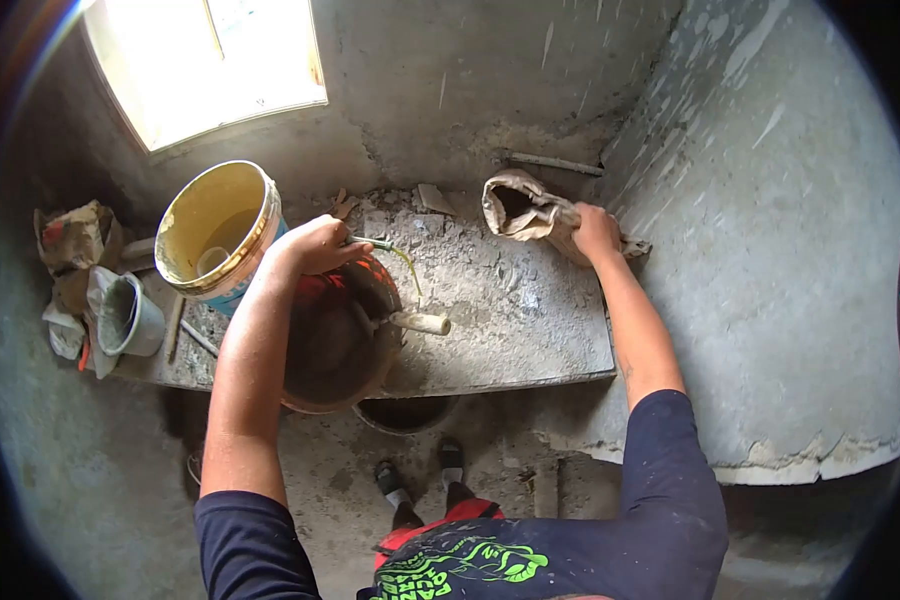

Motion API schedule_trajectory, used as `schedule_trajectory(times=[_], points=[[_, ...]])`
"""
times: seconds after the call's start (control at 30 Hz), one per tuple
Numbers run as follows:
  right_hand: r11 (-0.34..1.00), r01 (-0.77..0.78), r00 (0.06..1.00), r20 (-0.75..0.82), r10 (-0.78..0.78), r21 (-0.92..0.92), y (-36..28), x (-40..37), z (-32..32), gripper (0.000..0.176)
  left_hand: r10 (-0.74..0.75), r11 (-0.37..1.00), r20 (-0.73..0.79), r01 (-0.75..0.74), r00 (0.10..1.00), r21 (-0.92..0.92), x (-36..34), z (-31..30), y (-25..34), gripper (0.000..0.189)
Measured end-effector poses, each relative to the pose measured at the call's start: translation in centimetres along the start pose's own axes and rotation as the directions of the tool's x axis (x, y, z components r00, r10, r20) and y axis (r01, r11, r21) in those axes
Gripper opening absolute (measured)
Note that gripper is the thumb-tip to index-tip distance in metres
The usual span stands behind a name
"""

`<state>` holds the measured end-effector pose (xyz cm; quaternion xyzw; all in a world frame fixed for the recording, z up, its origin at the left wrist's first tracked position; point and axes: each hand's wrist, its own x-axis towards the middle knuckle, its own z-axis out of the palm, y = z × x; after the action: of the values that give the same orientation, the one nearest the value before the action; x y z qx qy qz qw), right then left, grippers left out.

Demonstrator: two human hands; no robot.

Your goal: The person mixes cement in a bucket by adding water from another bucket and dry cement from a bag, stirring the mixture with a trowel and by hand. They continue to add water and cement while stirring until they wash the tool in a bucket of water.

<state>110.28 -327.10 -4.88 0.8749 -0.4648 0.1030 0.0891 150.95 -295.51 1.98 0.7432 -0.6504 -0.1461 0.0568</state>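
My left hand [322, 246] is closed at the top of a dark reddish bucket [335, 345], at its thin handle [372, 242]. The bucket leans at the front edge of a dusty concrete slab [530, 330]. Out of its mouth pokes a pale tool handle [425, 322]; the rest of that tool cannot be made out. At the slab's far right corner, my right hand [596, 235] grips a crumpled brown paper sack [530, 212], whose open mouth faces left.
Left on the slab stand a large yellowish bucket [175, 235] with a cup inside and a small grey pail [145, 330] beside crumpled bags [70, 240]. A dark basin [407, 413] sits on the floor beneath. Walls with a bright window [215, 60] border the slab.
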Motion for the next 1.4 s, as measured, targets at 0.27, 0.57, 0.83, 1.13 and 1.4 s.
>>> schedule_trajectory(times=[0.27,0.57,0.83,1.13,1.4], points=[[0.875,0.087,0.986,0.082,-0.142,0.477,6.3,6.6,-4.5,0.027,-0.058,0.998,0.038,0.059,0.998,-0.021,1.3,-0.4,0.1,0.069],[0.974,-0.210,0.963,0.153,0.220,-0.082,2.3,8.5,-2.0,0.047,-0.095,0.995,0.039,0.095,0.995,0.001,2.2,0.0,0.1,0.068],[0.939,0.059,0.849,-0.512,0.131,0.338,-2.2,-4.4,0.9,0.039,-0.121,0.993,0.074,0.119,0.990,0.027,2.0,-0.1,0.4,0.069],[0.973,0.053,0.998,-0.029,-0.048,0.223,-1.7,-7.3,7.8,0.050,-0.108,0.994,0.062,0.107,0.992,0.012,2.2,0.1,0.6,0.068],[0.936,-0.047,0.999,0.010,0.047,0.348,-4.7,-8.8,4.9,0.050,-0.066,0.998,0.047,0.065,0.997,0.023,1.9,0.2,-0.2,0.072]])
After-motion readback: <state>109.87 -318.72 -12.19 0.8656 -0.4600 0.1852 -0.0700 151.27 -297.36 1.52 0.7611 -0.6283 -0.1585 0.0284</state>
